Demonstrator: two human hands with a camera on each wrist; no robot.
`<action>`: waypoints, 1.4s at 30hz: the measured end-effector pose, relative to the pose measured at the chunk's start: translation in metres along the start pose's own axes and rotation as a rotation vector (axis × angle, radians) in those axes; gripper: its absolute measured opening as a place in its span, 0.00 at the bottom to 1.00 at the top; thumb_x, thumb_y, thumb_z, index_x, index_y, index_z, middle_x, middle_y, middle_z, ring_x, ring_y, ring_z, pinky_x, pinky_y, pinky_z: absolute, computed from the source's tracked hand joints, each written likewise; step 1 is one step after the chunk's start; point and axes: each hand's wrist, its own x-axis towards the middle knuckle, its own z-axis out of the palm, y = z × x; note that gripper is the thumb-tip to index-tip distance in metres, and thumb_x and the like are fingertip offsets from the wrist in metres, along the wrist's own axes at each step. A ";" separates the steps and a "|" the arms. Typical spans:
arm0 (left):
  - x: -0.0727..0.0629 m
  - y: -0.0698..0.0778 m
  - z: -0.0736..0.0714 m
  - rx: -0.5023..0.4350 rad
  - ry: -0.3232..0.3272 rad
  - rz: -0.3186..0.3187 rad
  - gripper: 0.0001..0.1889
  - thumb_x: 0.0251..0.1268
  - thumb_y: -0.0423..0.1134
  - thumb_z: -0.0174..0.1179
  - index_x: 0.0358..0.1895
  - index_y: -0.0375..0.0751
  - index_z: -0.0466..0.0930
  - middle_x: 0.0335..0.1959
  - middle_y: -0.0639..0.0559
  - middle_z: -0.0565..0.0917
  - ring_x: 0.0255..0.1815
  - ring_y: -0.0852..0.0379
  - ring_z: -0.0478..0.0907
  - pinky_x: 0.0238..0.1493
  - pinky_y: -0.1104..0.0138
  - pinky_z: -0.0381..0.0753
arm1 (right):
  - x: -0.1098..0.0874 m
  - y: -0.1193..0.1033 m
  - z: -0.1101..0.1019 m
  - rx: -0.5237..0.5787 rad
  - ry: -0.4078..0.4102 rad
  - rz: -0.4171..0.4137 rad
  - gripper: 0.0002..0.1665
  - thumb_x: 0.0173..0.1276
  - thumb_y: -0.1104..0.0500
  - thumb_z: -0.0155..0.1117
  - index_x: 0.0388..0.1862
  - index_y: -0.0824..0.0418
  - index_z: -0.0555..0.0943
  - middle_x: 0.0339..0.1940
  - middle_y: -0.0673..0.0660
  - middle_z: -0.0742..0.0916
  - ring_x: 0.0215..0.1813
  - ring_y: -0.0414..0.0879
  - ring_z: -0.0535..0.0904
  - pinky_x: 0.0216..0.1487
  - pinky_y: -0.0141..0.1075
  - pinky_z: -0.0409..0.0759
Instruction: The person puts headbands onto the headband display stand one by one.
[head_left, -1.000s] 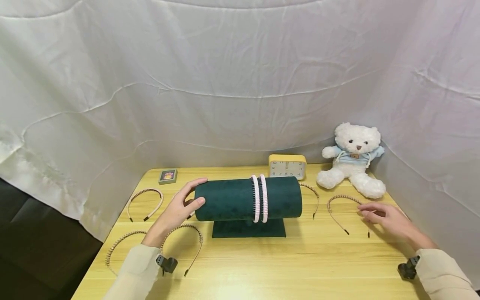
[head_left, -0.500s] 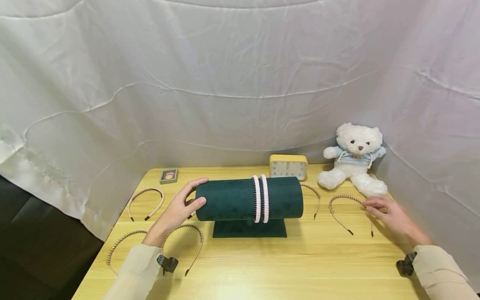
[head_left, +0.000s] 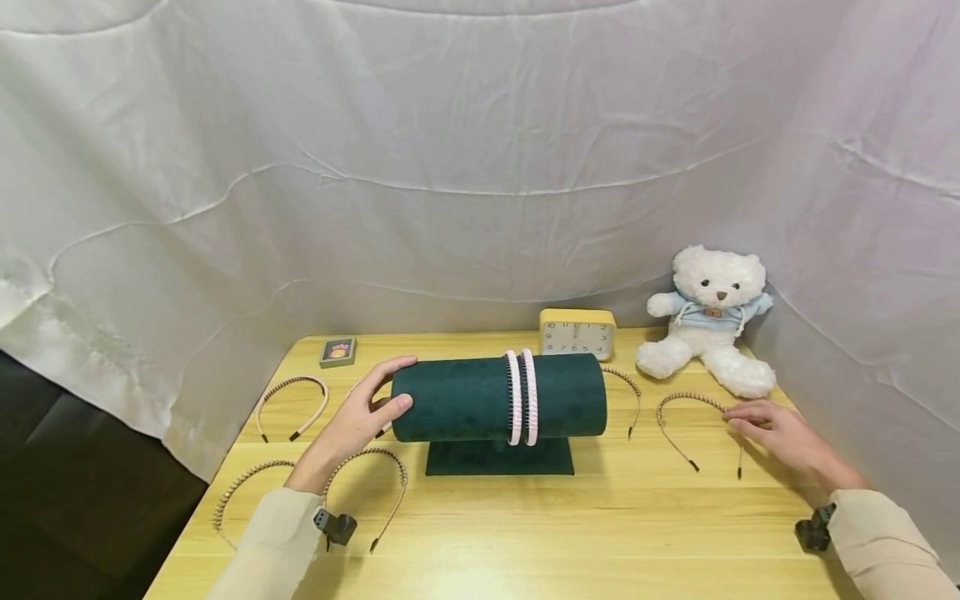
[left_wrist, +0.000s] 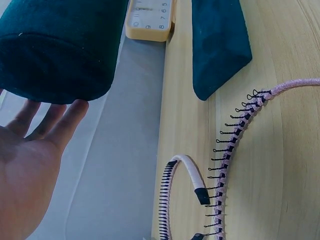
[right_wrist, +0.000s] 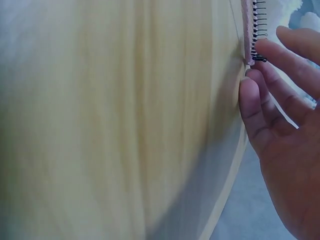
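In the head view a dark green headband stand (head_left: 461, 400) stands mid-table, two pink headbands (head_left: 531, 398) hung round its roll. My left hand (head_left: 366, 408) holds the roll's left end, thumb at the front and fingers toward the top and back. The left wrist view shows several fingertips (left_wrist: 77, 107) against that end of the roll (left_wrist: 55, 60). To the right, my right hand (head_left: 776, 433) pinches the side of a thin beaded headband (head_left: 686, 396). Seen from the right wrist, thumb and fingers meet at the end of its toothed band (right_wrist: 248, 30).
Two beaded headbands (head_left: 401, 479) lie front left, near the left forearm. Behind that hand is a pale headband (head_left: 322, 400); another headband (head_left: 636, 396) lies partly behind the roll. At the back are a small grey box (head_left: 337, 352), a yellow clock (head_left: 577, 317) and a white teddy bear (head_left: 720, 271).
My right hand, with the beaded headband, has shifted slightly right and then a little back; the headband's legs have swung slightly. The left hand stays at the roll's end.
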 end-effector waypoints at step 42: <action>-0.001 0.001 0.000 -0.001 0.000 0.010 0.30 0.85 0.42 0.60 0.85 0.56 0.66 0.87 0.49 0.63 0.90 0.37 0.53 0.80 0.32 0.65 | 0.015 -0.016 0.004 -0.071 -0.028 -0.165 0.09 0.78 0.58 0.71 0.51 0.53 0.95 0.63 0.65 0.89 0.65 0.42 0.79 0.57 0.32 0.78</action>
